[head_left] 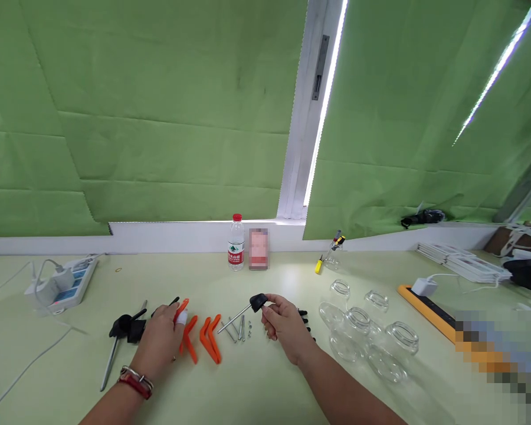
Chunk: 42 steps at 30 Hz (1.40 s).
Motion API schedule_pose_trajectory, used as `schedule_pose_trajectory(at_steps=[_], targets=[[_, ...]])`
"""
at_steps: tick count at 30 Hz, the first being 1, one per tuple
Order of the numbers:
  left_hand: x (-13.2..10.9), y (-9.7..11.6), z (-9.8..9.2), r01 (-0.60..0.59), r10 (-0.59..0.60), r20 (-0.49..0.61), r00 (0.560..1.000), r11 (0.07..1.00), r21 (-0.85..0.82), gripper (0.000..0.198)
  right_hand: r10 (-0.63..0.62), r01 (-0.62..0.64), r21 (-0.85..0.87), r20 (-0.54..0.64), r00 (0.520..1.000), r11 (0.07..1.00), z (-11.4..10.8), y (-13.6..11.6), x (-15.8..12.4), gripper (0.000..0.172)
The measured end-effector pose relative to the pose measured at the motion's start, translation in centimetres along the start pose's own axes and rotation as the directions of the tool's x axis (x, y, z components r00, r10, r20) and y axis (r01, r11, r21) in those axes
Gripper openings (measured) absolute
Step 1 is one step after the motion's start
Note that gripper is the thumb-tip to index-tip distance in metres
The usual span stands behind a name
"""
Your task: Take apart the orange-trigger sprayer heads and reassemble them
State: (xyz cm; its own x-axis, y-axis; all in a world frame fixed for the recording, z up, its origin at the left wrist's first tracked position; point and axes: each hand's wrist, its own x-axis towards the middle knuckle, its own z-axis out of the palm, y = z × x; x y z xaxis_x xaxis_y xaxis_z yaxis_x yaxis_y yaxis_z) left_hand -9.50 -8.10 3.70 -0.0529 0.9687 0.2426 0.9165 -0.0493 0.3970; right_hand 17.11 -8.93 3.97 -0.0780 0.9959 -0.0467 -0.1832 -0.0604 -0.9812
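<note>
My right hand (285, 327) pinches the black head (258, 302) of a thin metal rod (234, 319), which slants down to the left above the table. My left hand (159, 336), a white wrap on one fingertip, curls over an orange V-shaped piece (181, 310) and black parts; what its fingers grip is hidden. More orange V-shaped pieces (210, 339) lie between my hands. Beside them are several bolts (243, 328) and small nuts (249, 330). A larger black-headed metal rod (110, 360) and a black block (135, 331) lie left of my left hand.
Several clear glass jars (358, 330) stand right of my right hand, with black pieces (304, 317) nearby. A water bottle (236, 245), a blurred box (259, 251) and screwdrivers (319, 264) are at the back. Power strips (73, 286) and an orange bar (429, 313) flank the table.
</note>
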Motion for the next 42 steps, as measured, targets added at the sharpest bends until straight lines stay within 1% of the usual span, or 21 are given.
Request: schedule_pose_trajectory(at_steps=[3,7,9,11,13,15,17,18,19,20,21,22,23,25,26,28,29,31,34,37,42], targets=[[0.4,-0.6,0.5,0.023,-0.029,0.061,0.998,0.995,0.094,0.037,0.036,-0.034,-0.029,0.084,0.996,0.999,0.5,0.2,-0.4,0.046],[-0.2,0.1,0.4,0.010,-0.020,0.072,0.997,0.990,0.143,0.033,0.070,-0.059,-0.072,0.146,0.987,0.996,1.2,0.6,-0.8,0.046],[-0.9,1.0,0.1,-0.039,0.034,0.046,0.998,0.993,0.114,0.035,0.081,-0.067,-0.096,0.151,0.985,0.993,1.4,0.9,-1.0,0.045],[-2.0,2.2,-0.2,-0.155,0.156,0.023,0.987,0.987,-0.030,0.038,0.089,-0.069,-0.121,0.176,0.980,0.990,1.8,1.3,-1.3,0.045],[-3.4,3.6,-0.3,-0.271,0.291,0.059,0.955,0.935,-0.229,0.048,0.079,-0.050,-0.125,0.241,0.967,0.991,2.5,2.0,-1.8,0.045],[-4.5,4.8,-0.3,-0.374,0.440,0.120,0.890,0.855,-0.360,0.059,0.052,-0.017,-0.108,0.337,0.940,0.994,3.3,2.6,-2.3,0.043],[-4.8,5.3,-0.4,-0.448,0.527,0.146,0.837,0.814,-0.370,0.052,0.044,-0.005,-0.098,0.399,0.916,0.995,4.0,3.1,-2.8,0.039],[-4.6,5.2,-0.6,-0.461,0.533,0.150,0.833,0.818,-0.344,0.045,0.043,-0.004,-0.097,0.402,0.914,0.995,4.2,3.2,-3.0,0.039],[-4.1,4.8,-1.0,-0.449,0.505,0.142,0.852,0.842,-0.301,0.038,0.042,-0.003,-0.098,0.388,0.921,0.995,4.3,3.2,-3.1,0.041],[-3.5,4.1,-1.6,-0.402,0.434,0.096,0.896,0.883,-0.241,0.034,0.040,-0.004,-0.101,0.364,0.931,0.995,4.3,3.1,-3.1,0.043],[-2.7,3.2,-2.3,-0.315,0.324,0.028,0.946,0.934,-0.166,0.034,0.041,-0.005,-0.106,0.337,0.941,0.994,4.2,3.0,-3.1,0.045],[-1.8,2.1,-3.1,-0.171,0.164,-0.088,0.982,0.982,-0.078,0.038,0.048,-0.011,-0.117,0.315,0.948,0.993,4.0,2.9,-3.0,0.045],[-1.0,0.9,-3.9,0.001,0.001,-0.184,0.983,1.000,0.011,0.041,0.060,-0.019,-0.134,0.304,0.951,0.991,3.8,2.9,-2.9,0.045],[0.4,-1.8,-5.4,0.264,-0.210,-0.310,0.927,0.954,0.143,0.047,0.092,-0.038,-0.176,0.306,0.948,0.984,3.6,3.0,-2.8,0.040],[0.8,-3.2,-6.0,0.344,-0.272,-0.338,0.901,0.923,0.174,0.050,0.102,-0.041,-0.195,0.312,0.944,0.980,3.6,3.2,-2.8,0.038],[1.4,-5.8,-6.5,0.437,-0.362,-0.316,0.877,0.873,0.215,0.052,0.100,-0.029,-0.214,0.329,0.939,0.976,3.7,3.7,-2.8,0.035],[1.5,-7.1,-6.5,0.504,-0.425,-0.322,0.846,0.836,0.219,0.051,0.092,-0.018,-0.217,0.336,0.937,0.976,3.8,4.0,-2.8,0.033],[1.7,-9.2,-6.1,0.576,-0.500,-0.323,0.804,0.789,0.214,0.050,0.078,-0.001,-0.218,0.344,0.936,0.976,4.0,4.5,-2.8,0.030],[1.9,-11.5,-5.3,0.639,-0.595,-0.247,0.765,0.749,0.175,0.050,0.084,0.000,-0.231,0.351,0.933,0.973,4.0,5.0,-2.6,0.023],[2.2,-12.4,-4.8,0.635,-0.614,-0.160,0.773,0.752,0.178,0.047,0.092,0.001,-0.253,0.357,0.930,0.967,3.7,5.3,-2.6,0.020],[2.1,-12.0,-4.5,0.547,-0.547,-0.067,0.834,0.805,0.231,0.049,0.077,0.054,-0.338,0.363,0.929,0.940,3.2,5.3,-2.7,0.019]])
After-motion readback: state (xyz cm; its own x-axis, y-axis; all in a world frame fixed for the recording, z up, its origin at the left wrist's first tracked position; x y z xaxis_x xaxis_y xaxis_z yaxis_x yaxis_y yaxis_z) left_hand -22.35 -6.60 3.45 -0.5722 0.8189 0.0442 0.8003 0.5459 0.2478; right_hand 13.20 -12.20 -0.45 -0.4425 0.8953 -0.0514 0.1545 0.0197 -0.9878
